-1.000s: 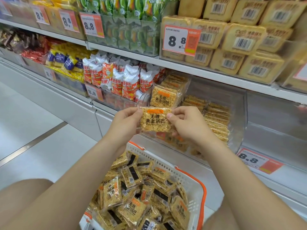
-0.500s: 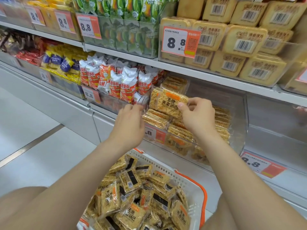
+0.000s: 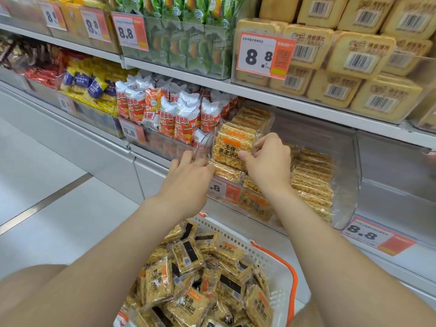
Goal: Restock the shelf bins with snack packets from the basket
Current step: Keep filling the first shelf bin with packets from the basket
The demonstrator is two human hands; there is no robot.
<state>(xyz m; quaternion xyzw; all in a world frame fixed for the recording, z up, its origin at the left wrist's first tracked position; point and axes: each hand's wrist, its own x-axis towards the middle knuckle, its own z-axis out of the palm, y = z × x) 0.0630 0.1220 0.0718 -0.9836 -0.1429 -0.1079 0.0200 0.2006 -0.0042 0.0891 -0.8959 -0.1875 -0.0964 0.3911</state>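
**Packet goes up into the bin**

On the left, bags (image 3: 184, 114) in red and white stand in a row. Just beside them is the left hand (image 3: 188, 182). A second ago it held one side of the packet, down low over the basket. Now it has let go. Its fingers reach out fairly straight and touch the front left corner of the bin (image 3: 346, 166), by the flat packets there. It holds nothing that I can see.

Next comes the packet (image 3: 232, 149). It was out in front of the shelf, and now it is up inside the bin. It stands on its edge with the words facing out. It sits on flat packets, with more of the same kind behind it.

The right hand (image 3: 269, 166) pinches the packet's right side, thumb in front and fingers behind. So only one hand holds it now.

Further right, more packets lie in neat rows in the same bin.

Lower down, the basket (image 3: 280, 279) is piled with many more packets.

I think this packet is almost put away. The right hand only needs to let go once the packet will stay put and not tip over. The left hand may be keeping the pile steady, and it is free to go down for another one. With the basket so full, the job looks far from done.
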